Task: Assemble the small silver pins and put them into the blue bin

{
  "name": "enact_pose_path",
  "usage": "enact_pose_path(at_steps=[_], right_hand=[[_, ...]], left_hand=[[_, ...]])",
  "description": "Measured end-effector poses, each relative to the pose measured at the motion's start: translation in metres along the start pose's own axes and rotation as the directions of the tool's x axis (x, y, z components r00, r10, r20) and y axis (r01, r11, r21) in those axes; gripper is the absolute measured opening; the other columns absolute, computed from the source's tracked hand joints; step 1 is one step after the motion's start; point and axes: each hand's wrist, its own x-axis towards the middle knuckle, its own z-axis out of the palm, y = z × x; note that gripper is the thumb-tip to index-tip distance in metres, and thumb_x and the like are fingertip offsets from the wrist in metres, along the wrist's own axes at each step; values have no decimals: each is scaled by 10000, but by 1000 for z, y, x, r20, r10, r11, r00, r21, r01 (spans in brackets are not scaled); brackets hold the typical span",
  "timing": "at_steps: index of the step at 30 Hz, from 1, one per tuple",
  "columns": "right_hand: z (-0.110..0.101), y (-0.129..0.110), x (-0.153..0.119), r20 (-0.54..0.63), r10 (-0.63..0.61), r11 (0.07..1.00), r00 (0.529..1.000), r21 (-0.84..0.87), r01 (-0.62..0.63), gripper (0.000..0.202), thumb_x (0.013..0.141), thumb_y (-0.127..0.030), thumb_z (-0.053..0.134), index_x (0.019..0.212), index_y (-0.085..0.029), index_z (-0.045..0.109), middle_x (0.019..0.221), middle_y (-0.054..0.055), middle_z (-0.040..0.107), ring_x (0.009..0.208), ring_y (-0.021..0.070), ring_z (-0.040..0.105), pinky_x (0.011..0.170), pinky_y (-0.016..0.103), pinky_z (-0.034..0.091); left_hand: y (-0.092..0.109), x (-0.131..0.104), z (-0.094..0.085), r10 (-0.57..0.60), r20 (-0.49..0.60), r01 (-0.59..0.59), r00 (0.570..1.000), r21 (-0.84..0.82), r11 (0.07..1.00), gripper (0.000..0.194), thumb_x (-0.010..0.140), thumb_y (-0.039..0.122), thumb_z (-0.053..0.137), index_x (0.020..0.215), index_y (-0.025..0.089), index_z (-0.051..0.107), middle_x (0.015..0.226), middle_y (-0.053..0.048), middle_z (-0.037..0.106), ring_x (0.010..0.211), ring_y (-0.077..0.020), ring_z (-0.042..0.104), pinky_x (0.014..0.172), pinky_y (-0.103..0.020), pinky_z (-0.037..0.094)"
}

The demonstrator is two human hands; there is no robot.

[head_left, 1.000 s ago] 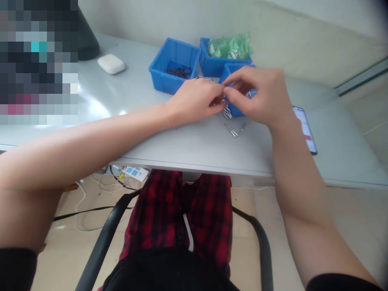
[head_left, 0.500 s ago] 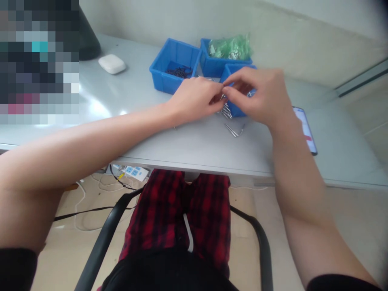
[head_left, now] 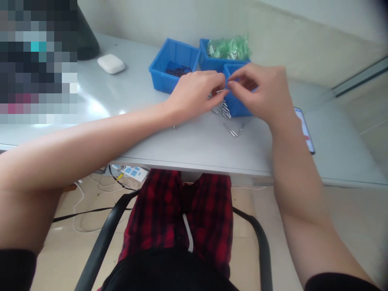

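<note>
My left hand (head_left: 200, 89) is closed in a pinch on a thin silvery metal piece (head_left: 220, 91), whose exact kind is too small to make out. Just to its right, my right hand (head_left: 257, 89) has thumb and forefinger pressed together; whatever lies between those tips is hidden. Below the fingers, a heap of slim silvery metal pieces (head_left: 223, 109) rests on the table against a small blue bin (head_left: 239, 106), partly covered by my right hand. A few more silvery pieces (head_left: 230, 130) lie apart, closer to the table's front edge.
A blue bin (head_left: 159, 79) holds dark screw-like pieces (head_left: 178, 72). Behind stands another blue bin (head_left: 209, 62) with green plastic bags (head_left: 228, 47). A phone (head_left: 305, 131) lies right of my right forearm, and a white rounded case (head_left: 111, 64) sits at left.
My fingertips have drawn slightly apart, the right hand shifting a little to the right. The thin silvery piece now shows in my left fingers.
</note>
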Motion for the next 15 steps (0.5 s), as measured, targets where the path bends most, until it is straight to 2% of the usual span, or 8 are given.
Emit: enact_pose_path(at_steps=[5, 10, 15], right_hand=[[1, 12, 0, 15, -40, 997, 999, -59, 41, 102, 1041, -317, 715, 1014, -265, 797, 916, 53, 884, 860, 273, 823, 921, 421, 659], [9, 33, -1, -41, -208, 974, 977, -99, 203, 303, 1162, -466, 687, 1089, -212, 832, 871, 9, 851, 802, 228, 825, 850, 385, 692], [11, 32, -3, -53, -230, 969, 972, -105, 224, 407, 1241, -515, 607, 1082, -219, 836, 857, -3, 822, 755, 207, 794, 818, 371, 682]], left_hand=[[2, 0, -1, -36, 15, 37, 999, -19, 999, 316, 1123, 409, 519, 1123, 309, 820, 1031, -74, 866, 977, -276, 802, 821, -418, 545], [5, 3, 0, -65, -14, 64, 998, -49, 997, 233, 1118, 397, 595, 1062, 307, 803, 1006, -70, 844, 956, -279, 803, 842, -422, 535], [6, 4, 1, -90, -1, 90, 996, -39, 995, 176, 1107, 330, 621, 1056, 287, 784, 1013, -61, 839, 934, -265, 787, 843, -416, 519]])
